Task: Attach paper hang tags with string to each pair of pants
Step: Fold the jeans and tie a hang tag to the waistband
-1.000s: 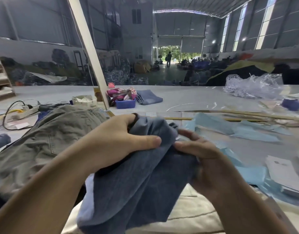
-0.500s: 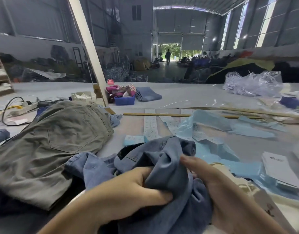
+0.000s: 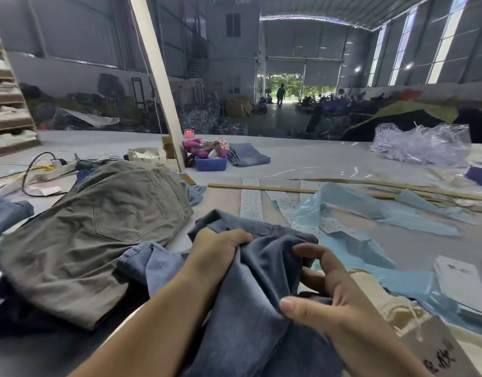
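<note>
A pair of blue denim pants [image 3: 261, 295] lies bunched on the table right in front of me. My left hand [image 3: 215, 254] grips a fold of its cloth near the waistband. My right hand [image 3: 324, 292] rests against the denim with fingers spread and loosely bent, thumb on the fabric. A stack of white paper hang tags [image 3: 462, 281] lies at the right. Olive-grey pants [image 3: 98, 235] lie spread out at the left. No string is visible in either hand.
Light blue plastic bags [image 3: 370, 208] and strips of printed labels [image 3: 250, 200] cover the table ahead. A wooden stick [image 3: 261, 187] lies across it. A slanted post [image 3: 158, 85], a blue basket [image 3: 210, 162], folded jeans [image 3: 248, 155], a power strip [image 3: 63, 167] and clear plastic [image 3: 422, 142] stand farther back.
Both hands lowered the blue pants from chest height onto the table. My right hand loosened from the cloth and spread its fingers; my left hand keeps its hold.
</note>
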A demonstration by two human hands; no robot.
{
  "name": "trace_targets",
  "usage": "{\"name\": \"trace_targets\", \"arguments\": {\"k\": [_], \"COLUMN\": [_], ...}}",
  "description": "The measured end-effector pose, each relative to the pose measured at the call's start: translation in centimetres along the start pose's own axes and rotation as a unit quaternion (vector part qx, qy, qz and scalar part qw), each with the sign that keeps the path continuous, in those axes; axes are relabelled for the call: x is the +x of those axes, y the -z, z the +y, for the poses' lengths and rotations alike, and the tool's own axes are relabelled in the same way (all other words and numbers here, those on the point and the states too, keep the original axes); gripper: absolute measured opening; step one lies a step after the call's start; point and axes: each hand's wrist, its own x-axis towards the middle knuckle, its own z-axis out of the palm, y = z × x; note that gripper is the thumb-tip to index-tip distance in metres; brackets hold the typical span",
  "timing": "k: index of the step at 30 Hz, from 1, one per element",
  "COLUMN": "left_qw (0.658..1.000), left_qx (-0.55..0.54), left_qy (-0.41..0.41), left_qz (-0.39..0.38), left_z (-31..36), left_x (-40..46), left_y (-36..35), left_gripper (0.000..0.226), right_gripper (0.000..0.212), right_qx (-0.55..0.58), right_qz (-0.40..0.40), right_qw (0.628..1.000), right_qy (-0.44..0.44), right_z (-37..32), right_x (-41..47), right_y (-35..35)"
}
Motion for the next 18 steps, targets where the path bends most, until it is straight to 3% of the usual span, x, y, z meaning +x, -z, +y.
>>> {"name": "trace_targets", "arguments": {"k": [4,6,9,12,13,15,16,18], "left_qw": [0.982,0.978,0.986,0.995,0.981,0.912,0.873,0.832], "left_qx": [-0.04,-0.106,-0.15,0.043,0.16,0.398,0.479,0.549], "left_qy": [-0.182,-0.166,-0.042,0.091,0.108,0.095,0.079,0.059], "left_qz": [-0.038,-0.066,-0.065,-0.006,0.015,0.045,0.05,0.047], "left_z": [1.2,1.8,1.5,-0.1,-0.8,-1.5,-1.5,-1.5], "left_x": [-1.1,-1.3,-0.6,-0.6,-0.4,0.4,0.9,1.9], "left_y": [0.3,1.3,4.4,6.9,7.7,9.1,9.5,9.9], "left_gripper": [0.016,0.022,0.038,0.019,0.022,0.046,0.055,0.062], "right_gripper": [0.051,0.059,0.081,0.071,0.077,0.087,0.085,0.065], "right_qx": [0.016,0.023,-0.119,-0.244,-0.33,-0.449,-0.447,-0.331], "right_qz": [0.084,0.093,0.072,0.023,0.022,0.01,-0.004,-0.026], "right_qw": [0.987,0.984,0.98,0.957,0.929,0.873,0.873,0.924], "right_qy": [-0.134,-0.148,-0.141,-0.156,-0.167,-0.192,-0.195,-0.193], "right_z": [-1.5,-2.1,-1.6,-0.7,-0.2,0.7,1.0,1.2], "right_x": [3.4,5.2,7.3,8.6,9.2,9.8,9.9,10.0], "right_y": [0.5,0.1,-1.6,-3.1,-3.3,-3.6,-3.7,-3.2]}}
